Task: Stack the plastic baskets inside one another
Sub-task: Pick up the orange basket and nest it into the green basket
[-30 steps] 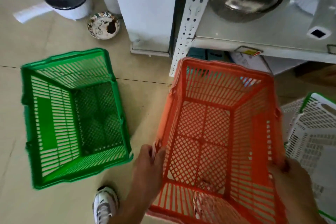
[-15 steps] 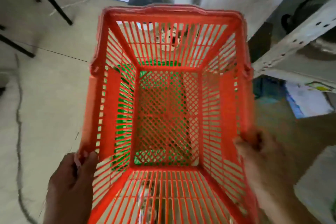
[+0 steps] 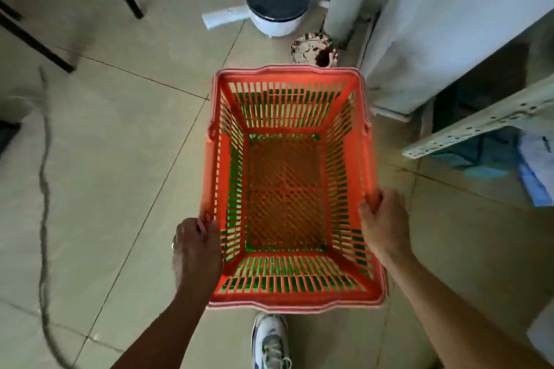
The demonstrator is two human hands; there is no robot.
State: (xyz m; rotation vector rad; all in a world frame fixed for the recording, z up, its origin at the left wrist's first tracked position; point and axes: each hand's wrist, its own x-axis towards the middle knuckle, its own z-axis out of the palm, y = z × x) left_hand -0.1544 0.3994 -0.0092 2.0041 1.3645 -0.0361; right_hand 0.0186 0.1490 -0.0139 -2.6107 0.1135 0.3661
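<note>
While seen from the head camera, the only view: orange basket (image 3: 287, 189) sitting down inside the green basket (image 3: 235, 198), green showing only through the slats on all 4 walls and under the mesh floor, so nested, though whether fully seated cannot be told. Long axis running straight away from the body, toward the white bin (image 3: 277, 3) and the small dish (image 3: 311, 49) on the tiled floor (image 3: 120, 135). Left hand (image 3: 196, 246) curled over the near part of the left rim, fingers pressed together and hooked on the edge; right hand (image 3: 383, 219) likewise clamped on the near part of the right rim, thumb inside, fingers wrapped outside. Both grips at the near end, equally close, 1 per long side, well short of the far rim. Judged next: a downward press or a release, turning on rims lying parallel; far end looks level with the near end. Shoe (image 3: 271, 341) just beside the near rim, below it. No third basket visible.
</note>
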